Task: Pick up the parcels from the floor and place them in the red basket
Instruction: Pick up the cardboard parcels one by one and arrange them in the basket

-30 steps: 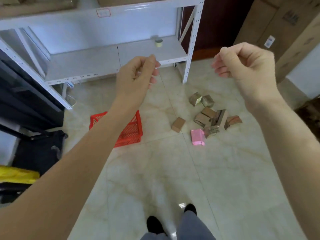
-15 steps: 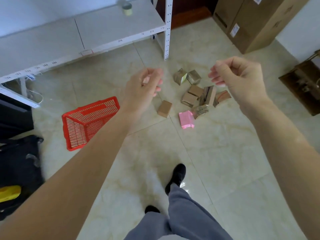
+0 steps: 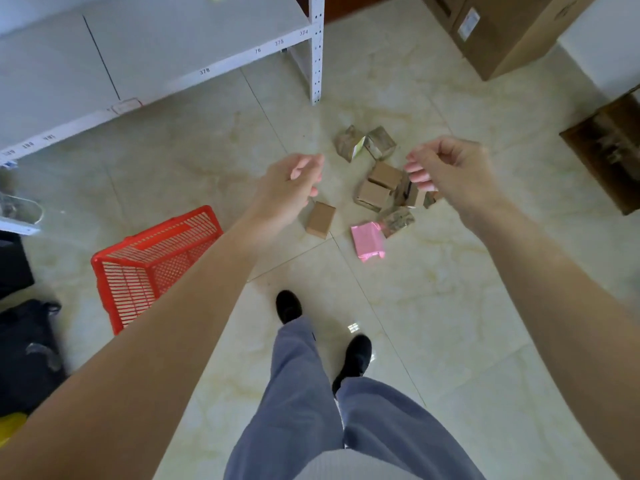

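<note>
A pale marble-tiled floor beside white metal shelving (image 3: pixel 194 74). A red basket (image 3: pixel 152 261) sits at left with no parcel visible inside. The parcels (image 3: pixel 379 183), brown cardboard boxes plus one pink packet (image 3: pixel 367 241), lie clustered ahead on the floor. The left hand (image 3: pixel 289 188) and right hand (image 3: pixel 450 171) hover above, fingers loosely curled, holding nothing. Nothing looks collected yet.

Soft, even daylight fills the view, bright without harshness. The glossy floor (image 3: pixel 433 306) shows one small glint beside the right shoe (image 3: pixel 353 358) and only faint shadows beneath the parcels (image 3: pixel 377 188). Wide-angle bending curves the shelf (image 3: pixel 156 64) edge and stretches both forearms. The dark bag (image 3: pixel 27 355) at the left edge looks smeared, and fine detail is soft throughout.
</note>
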